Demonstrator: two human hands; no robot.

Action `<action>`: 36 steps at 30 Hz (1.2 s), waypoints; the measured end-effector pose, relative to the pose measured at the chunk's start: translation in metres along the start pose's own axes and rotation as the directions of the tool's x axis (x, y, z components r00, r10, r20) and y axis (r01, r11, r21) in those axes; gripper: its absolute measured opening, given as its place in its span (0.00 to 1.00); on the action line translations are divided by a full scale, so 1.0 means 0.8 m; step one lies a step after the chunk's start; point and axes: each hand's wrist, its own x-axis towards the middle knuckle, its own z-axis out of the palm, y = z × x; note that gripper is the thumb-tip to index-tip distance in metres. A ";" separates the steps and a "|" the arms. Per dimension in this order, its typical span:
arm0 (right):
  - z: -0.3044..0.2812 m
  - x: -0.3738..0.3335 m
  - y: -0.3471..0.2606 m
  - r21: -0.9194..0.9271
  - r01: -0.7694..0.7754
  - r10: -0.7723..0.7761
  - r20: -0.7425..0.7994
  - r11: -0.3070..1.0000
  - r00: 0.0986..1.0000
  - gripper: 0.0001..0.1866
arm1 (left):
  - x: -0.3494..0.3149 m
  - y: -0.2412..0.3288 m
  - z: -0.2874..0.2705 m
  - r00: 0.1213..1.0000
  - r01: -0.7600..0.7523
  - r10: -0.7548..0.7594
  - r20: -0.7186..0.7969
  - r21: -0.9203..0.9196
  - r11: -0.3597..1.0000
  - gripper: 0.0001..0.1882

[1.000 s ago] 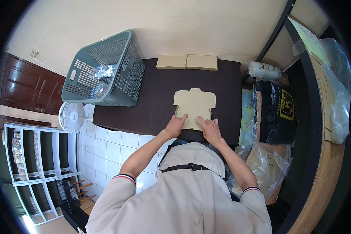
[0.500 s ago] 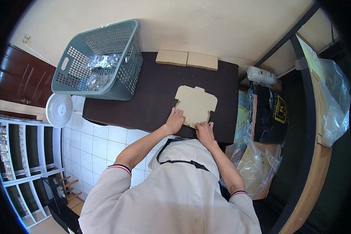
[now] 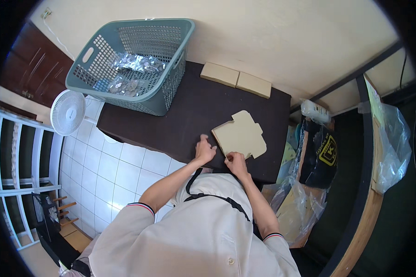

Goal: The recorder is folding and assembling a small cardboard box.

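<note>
A tan cardboard box blank lies on the dark-covered table, partly folded, with a low raised wall along its left side. Its notched flap with a tab points to the far right. My right hand grips the blank's near corner, fingers bent around the edge. Just left of the blank, my left hand hovers apart from it, thumb and fingers spread and nothing in them.
Two flat tan cardboard stacks sit against the wall. A grey-green laundry basket with clear packets stands at the table's far left. A white fan is beyond it. Plastic-wrapped cartons crowd the right side.
The cardboard blank has turned clockwise, its tab swinging from the far side toward the right. My left hand has let go of its left edge. The view has tilted a little.
</note>
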 end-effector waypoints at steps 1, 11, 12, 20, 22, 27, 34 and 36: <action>0.007 0.003 -0.006 0.012 -0.020 0.019 0.012 1.000 1.000 0.12 | -0.003 -0.021 0.011 0.978 0.190 -0.166 0.125 -0.219 0.957 0.38; 0.025 0.018 -0.018 0.272 0.023 -0.010 -0.051 0.962 0.999 0.10 | 0.033 -0.022 -0.003 0.860 0.474 -0.149 0.487 -0.658 0.586 0.23; 0.028 0.020 -0.012 0.287 0.020 -0.009 -0.039 0.958 0.999 0.11 | 0.038 -0.025 -0.004 0.869 0.458 -0.140 0.474 -0.667 0.588 0.23; 0.028 0.017 -0.023 0.230 -0.031 0.065 -0.142 0.973 0.988 0.14 | 0.051 -0.018 0.015 0.907 0.366 -0.095 0.410 -0.656 0.660 0.13; 0.054 0.029 -0.043 0.188 -0.006 0.017 -0.057 0.982 0.998 0.13 | 0.043 -0.098 0.051 0.977 0.203 -0.144 0.157 -0.475 0.856 0.10; 0.049 0.027 -0.021 0.152 0.013 -0.002 -0.072 0.988 0.997 0.12 | 0.019 -0.027 0.044 0.991 0.088 -0.109 -0.072 -0.249 0.965 0.12; 0.048 0.044 -0.026 0.260 -0.111 0.101 0.051 0.959 0.994 0.11 | 0.036 -0.042 0.036 0.955 0.295 -0.260 0.147 -0.343 0.892 0.14; 0.047 0.043 -0.029 0.265 -0.128 0.114 0.068 0.956 0.991 0.11 | 0.044 -0.045 0.040 0.943 0.325 -0.275 0.190 -0.336 0.884 0.15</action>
